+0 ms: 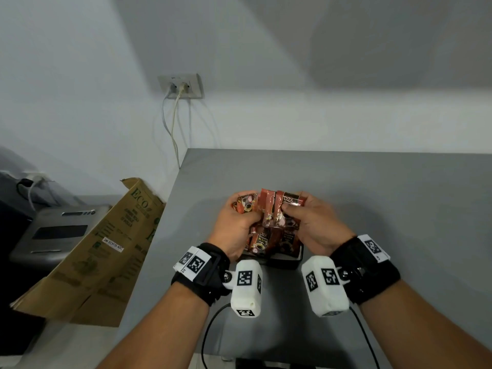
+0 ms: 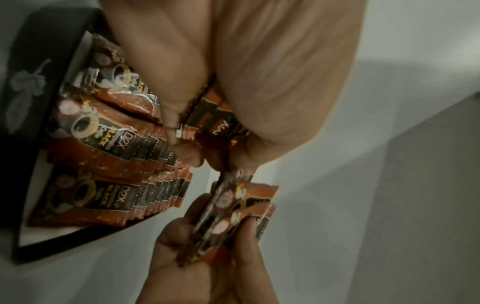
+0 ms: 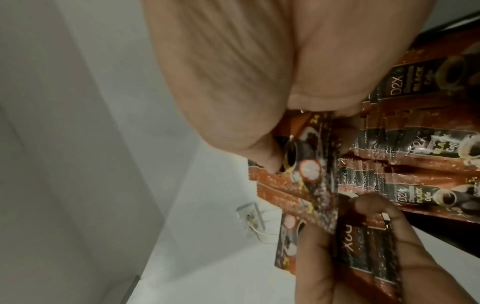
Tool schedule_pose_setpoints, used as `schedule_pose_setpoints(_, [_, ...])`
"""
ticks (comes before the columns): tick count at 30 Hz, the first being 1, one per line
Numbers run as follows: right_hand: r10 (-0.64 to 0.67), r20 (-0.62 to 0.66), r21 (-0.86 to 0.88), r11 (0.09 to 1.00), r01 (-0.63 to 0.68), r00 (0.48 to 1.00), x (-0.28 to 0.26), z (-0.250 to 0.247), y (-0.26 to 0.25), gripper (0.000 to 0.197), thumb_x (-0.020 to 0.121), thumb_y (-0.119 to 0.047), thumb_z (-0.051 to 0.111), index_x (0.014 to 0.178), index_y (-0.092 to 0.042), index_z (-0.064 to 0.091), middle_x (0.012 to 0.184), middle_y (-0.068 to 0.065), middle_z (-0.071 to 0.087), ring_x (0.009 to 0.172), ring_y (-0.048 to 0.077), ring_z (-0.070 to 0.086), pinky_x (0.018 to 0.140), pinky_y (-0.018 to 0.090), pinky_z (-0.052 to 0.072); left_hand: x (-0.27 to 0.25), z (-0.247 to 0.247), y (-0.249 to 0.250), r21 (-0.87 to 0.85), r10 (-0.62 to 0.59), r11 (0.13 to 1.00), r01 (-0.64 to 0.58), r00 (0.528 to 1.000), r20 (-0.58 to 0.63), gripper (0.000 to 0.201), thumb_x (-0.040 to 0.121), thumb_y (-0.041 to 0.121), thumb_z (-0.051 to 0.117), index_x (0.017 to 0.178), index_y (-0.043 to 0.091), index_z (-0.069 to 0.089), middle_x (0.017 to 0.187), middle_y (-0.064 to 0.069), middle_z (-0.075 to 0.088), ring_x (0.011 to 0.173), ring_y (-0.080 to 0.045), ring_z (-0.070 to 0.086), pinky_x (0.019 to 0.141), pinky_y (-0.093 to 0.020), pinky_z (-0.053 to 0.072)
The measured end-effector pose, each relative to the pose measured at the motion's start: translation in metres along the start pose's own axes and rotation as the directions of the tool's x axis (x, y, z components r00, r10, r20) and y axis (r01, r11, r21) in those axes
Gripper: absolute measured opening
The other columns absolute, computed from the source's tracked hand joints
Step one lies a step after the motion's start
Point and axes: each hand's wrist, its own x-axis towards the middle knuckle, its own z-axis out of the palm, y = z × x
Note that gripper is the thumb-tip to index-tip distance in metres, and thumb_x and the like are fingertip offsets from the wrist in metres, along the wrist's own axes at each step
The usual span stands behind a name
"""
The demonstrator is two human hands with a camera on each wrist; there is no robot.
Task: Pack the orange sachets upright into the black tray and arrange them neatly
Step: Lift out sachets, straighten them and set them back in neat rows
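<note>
Both hands are raised just above the black tray (image 1: 286, 263), each gripping a small bunch of orange sachets. My left hand (image 1: 239, 221) curls around a crumpled bunch (image 1: 246, 205); in the left wrist view those sachets (image 2: 218, 123) sit tucked under the palm. My right hand (image 1: 303, 213) pinches a fanned bunch (image 1: 288, 202), also seen in the right wrist view (image 3: 301, 156). The two bunches touch in the middle. Several sachets (image 1: 262, 239) stand upright in rows in the tray (image 2: 26, 61), labels facing me (image 2: 103, 144). Both hands hide the tray's far part.
The tray stands on a grey table (image 1: 372, 198) near its front edge. A flattened cardboard box (image 1: 106, 251) leans off the table's left side, beside a grey device (image 1: 58, 233). Cables hang from a wall socket (image 1: 181, 86) behind. Black cables (image 1: 210, 326) run under my wrists.
</note>
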Motion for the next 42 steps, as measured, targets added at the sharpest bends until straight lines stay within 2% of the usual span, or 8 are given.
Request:
schedule_pose_setpoints(4, [-0.036,-0.031,-0.083,0.996,0.034,0.999,-0.001,0.000,-0.003,0.017,0.093,0.007,0.057,0.101,-0.008,0.053,0.096,0.018,0.065,0.082,0.027,0.063,0.075,0.043,0.054,-0.005,0.002,0.001,0.016,-0.035,0.999,0.034,0.999,0.037,0.059,0.065,-0.007,0.064,0.123,-0.001,0.056,0.107,-0.027,0.068,0.092,-0.042,0.066,0.087,-0.062,0.051])
schedule_pose_setpoints(9, [-0.006,-0.012,-0.037,0.999,0.006,1.000,-0.003,-0.008,-0.009,0.027,0.097,0.005,0.053,0.118,-0.013,0.049,0.109,0.013,0.063,0.090,0.029,0.061,0.065,0.041,0.057,-0.002,-0.012,0.002,-0.111,-0.150,0.982,0.154,0.988,0.037,0.031,0.092,-0.004,0.040,0.115,-0.003,0.061,0.106,-0.025,0.069,0.082,-0.031,0.069,0.065,-0.043,0.060])
schedule_pose_setpoints(12, [-0.010,0.043,-0.002,1.000,0.010,0.999,-0.003,-0.014,-0.012,0.029,0.097,0.005,0.054,0.122,-0.010,0.051,0.118,0.006,0.068,0.092,0.030,0.066,0.066,0.042,0.061,-0.001,-0.013,0.000,-0.087,-0.127,0.987,0.133,0.990,0.068,0.025,0.092,-0.011,0.048,0.108,0.001,0.064,0.100,-0.024,0.072,0.085,-0.037,0.070,0.067,-0.047,0.062])
schedule_pose_setpoints(22, [-0.074,0.210,-0.406,0.900,0.156,0.975,0.000,-0.010,-0.014,0.018,0.081,-0.008,0.073,0.087,-0.024,0.068,0.087,0.007,0.072,0.082,0.023,0.067,0.082,0.042,0.055,-0.010,-0.003,0.003,0.266,-0.056,0.963,-0.030,0.949,0.309,0.033,0.079,-0.019,0.065,0.110,-0.010,0.059,0.084,-0.021,0.071,0.068,-0.029,0.069,0.062,-0.037,0.054])
schedule_pose_setpoints(27, [-0.100,0.012,-0.235,0.967,0.100,0.995,0.001,-0.012,-0.007,0.017,0.090,0.005,0.064,0.099,-0.009,0.062,0.086,0.009,0.069,0.071,0.019,0.065,0.058,0.027,0.054,-0.002,-0.011,0.003,0.166,0.002,0.986,-0.015,0.997,0.074,0.040,0.078,-0.022,0.064,0.110,0.000,0.058,0.087,-0.020,0.068,0.074,-0.034,0.065,0.060,-0.035,0.054])
schedule_pose_setpoints(31, [-0.005,0.063,-0.264,0.964,0.022,0.998,-0.003,-0.014,0.010,0.020,0.089,0.007,0.064,0.098,-0.011,0.062,0.084,0.008,0.072,0.073,0.022,0.066,0.071,0.038,0.055,0.002,-0.014,0.005,0.143,0.052,0.989,-0.046,0.998,-0.035,0.033,0.088,-0.012,0.063,0.109,0.013,0.056,0.082,-0.013,0.072,0.065,-0.029,0.068,0.054,-0.031,0.054])
schedule_pose_setpoints(36, [-0.062,0.040,-0.322,0.944,0.071,0.997,0.000,-0.027,0.000,0.020,0.088,0.001,0.067,0.095,-0.017,0.063,0.087,0.006,0.071,0.079,0.022,0.067,0.079,0.043,0.054,0.003,-0.015,0.011,0.329,0.076,0.940,-0.086,0.996,0.044,0.037,0.081,0.006,0.075,0.107,0.028,0.062,0.089,-0.030,0.071,0.073,-0.041,0.063,0.070,-0.067,0.050])
schedule_pose_setpoints(42, [-0.026,0.163,-0.360,0.929,0.084,0.986,0.000,-0.014,0.003,0.025,0.092,0.006,0.060,0.104,-0.017,0.055,0.094,0.006,0.069,0.084,0.019,0.067,0.078,0.036,0.056,0.000,0.002,0.009,0.244,0.033,0.969,-0.047,0.998,0.057,0.027,0.092,-0.008,0.058,0.112,0.009,0.064,0.098,-0.017,0.074,0.080,-0.030,0.071,0.076,-0.044,0.059])
